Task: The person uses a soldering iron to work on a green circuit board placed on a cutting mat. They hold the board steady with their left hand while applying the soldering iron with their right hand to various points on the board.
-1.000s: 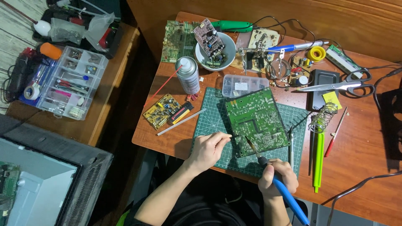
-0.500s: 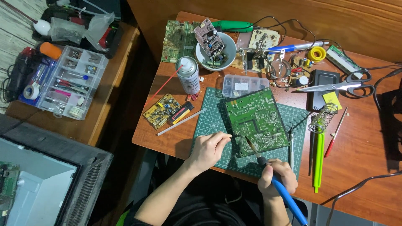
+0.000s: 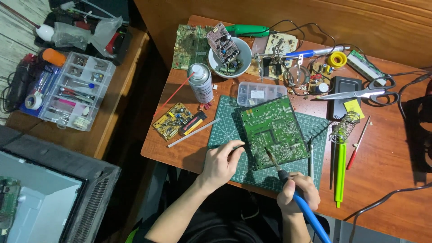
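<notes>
right hand (image 3: 298, 192) grip closed on blue soldering iron (image 3: 288, 184), tip on green circuit board (image 3: 273, 130) | left hand (image 3: 220, 163) pinching thin solder wire (image 3: 234, 147) | spray can (image 3: 200, 83), parts box (image 3: 261, 93) behind board on worktop (image 3: 382, 162)

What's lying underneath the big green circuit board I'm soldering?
A green cutting mat with a grid lies under the green circuit board, on the wooden table. The mat shows on all sides; the part beneath the board is hidden, so anything there cannot be seen.

Two bare forearms, hands ungloved, dark clothing with green edge below
</notes>
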